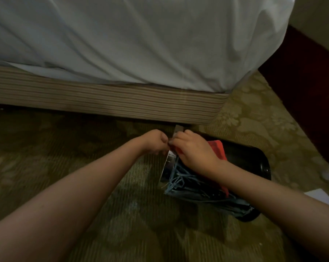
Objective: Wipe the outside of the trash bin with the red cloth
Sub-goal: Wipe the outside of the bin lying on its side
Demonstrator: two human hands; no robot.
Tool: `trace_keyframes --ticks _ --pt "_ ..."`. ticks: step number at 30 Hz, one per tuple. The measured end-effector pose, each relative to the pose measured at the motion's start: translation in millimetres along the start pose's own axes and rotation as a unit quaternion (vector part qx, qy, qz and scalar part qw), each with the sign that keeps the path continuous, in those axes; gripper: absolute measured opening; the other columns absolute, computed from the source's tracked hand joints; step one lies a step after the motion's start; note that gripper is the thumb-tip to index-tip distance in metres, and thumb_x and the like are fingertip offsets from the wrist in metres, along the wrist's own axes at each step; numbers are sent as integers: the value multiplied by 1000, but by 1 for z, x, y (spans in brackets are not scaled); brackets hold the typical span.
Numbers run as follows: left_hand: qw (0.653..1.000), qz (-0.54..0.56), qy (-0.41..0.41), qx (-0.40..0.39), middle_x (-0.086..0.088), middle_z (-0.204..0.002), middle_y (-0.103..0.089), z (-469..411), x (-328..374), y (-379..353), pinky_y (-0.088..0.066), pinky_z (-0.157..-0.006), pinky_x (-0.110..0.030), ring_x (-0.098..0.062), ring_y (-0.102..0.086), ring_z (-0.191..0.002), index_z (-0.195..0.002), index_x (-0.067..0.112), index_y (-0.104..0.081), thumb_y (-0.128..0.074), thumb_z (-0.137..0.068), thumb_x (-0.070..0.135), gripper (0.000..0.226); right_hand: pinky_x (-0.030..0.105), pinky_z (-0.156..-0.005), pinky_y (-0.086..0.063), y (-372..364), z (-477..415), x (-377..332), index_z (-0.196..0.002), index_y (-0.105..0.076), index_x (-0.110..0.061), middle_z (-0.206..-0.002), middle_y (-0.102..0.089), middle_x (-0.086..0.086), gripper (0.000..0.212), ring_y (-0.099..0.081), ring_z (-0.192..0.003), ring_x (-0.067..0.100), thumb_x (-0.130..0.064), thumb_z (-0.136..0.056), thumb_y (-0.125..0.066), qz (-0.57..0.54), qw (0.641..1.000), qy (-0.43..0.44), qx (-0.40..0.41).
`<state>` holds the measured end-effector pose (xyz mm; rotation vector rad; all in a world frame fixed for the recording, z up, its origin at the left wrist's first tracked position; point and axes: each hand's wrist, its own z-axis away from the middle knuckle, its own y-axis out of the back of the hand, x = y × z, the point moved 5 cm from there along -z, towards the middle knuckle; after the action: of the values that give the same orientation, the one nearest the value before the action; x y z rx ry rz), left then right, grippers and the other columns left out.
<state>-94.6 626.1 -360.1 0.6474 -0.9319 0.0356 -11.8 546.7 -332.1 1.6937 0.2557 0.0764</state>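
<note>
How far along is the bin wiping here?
Done: trash bin lies sideways on the carpet, red cloth draped on it. In hand: left hand and right hand meet, fingers curled, at its rim by the blue liner. Left: wiping the outside; no stroke shows.

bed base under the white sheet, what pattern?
The bed base has thin horizontal tan-and-brown stripes; head view shows it.

Both bare forearms reach forward, left hand (156,141) and right hand (194,148) meeting fingertip to fingertip, fingers curled.

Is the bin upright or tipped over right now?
On its side. The trash bin lies along the carpet, its mouth facing left, red cloth on top.
</note>
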Motion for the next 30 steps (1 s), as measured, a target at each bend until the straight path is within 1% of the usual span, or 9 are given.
trace_keyframes --ticks 2,6,8,11,13,16,23,27,30 --pt "1000 9 -10 -3 -1 -66 -52 0 1 -2 -38 -54 -17 -13 -45 -61 -67 13 -53 -57 -90 14 23 41 -76 -46 3 1 6 -111 -66 -13 -109 -61 5 26 -52 -92 27 -12 -88 -53 -1 1000 -1 -9" --pt "1000 -1 -16 2 0 -65 -52 1 -3 -3 -40 -58 -20 -11 -47 -62 -73 11 -57 -56 -92 16 19 40 -87 -45 4 -23 57 -109 -66 -19 -113 -61 3 26 -51 -106 25 -16 -93 -46 5 988 -151 -22" --pt "1000 -7 -17 20 1 -66 -53 0 -4 -3 -39 -59 -18 -9 -48 -62 -73 12 -57 -57 -91 17 19 39 -89 -45 -1 -30 67 -110 -65 -17 -115 -60 4 27 -50 -108 25 -15 -92 -45 28 984 -172 -40" --pt "1000 -5 -15 23 0 -66 -53 -2 -3 -2 -39 -58 -17 -7 -47 -61 -75 10 -59 -57 -91 16 17 39 -85 -43 -2 -24 54 -108 -66 -14 -110 -60 5 26 -50 -102 26 -11 -90 -47 19 988 -155 4" --pt "1000 1 -9 16 0 -64 -52 -1 -3 -2 -38 -55 -17 -9 -46 -59 -69 12 -56 -58 -90 15 22 39 -79 -44 0 -14 30 -103 -68 -12 -105 -62 6 23 -52 -93 27 -7 -87 -53 -18 994 -101 45" --pt "1000 7 -2 5 -2 -63 -50 0 -3 -3 -37 -53 -18 -11 -44 -58 -63 13 -52 -57 -90 10 27 38 -70 -47 -3 -5 5 -101 -69 -7 -100 -64 8 21 -54 -84 27 -4 -82 -60 -35 999 -7 38" --pt "999 1 -13 47 -4 -68 -53 -2 -1 -2 -39 -57 -21 -11 -46 -60 -79 5 -59 -55 -91 15 16 38 -85 -43 -8 -35 45 -112 -64 -14 -112 -60 5 27 -49 -104 26 -15 -90 -49 -1 987 -153 39" --pt "995 -72 -41 62 -4 -72 -52 -2 3 -2 -34 -62 -23 -16 -47 -72 -82 5 -63 -56 -90 13 13 43 -74 -45 -4 -4 14 -102 -66 -9 -102 -62 9 22 -52 -90 30 -11 -83 -54 5 997 -75 37" --pt "992 -94 -51 61 -9 -80 -55 -3 6 -1 -34 -67 -21 -18 -49 -78 -91 -4 -65 -56 -91 14 20 37 -65 -45 -2 39 -6 -103 -66 -11 -103 -63 8 25 -54 -83 28 -12 -78 -63 42 999 1 -9"
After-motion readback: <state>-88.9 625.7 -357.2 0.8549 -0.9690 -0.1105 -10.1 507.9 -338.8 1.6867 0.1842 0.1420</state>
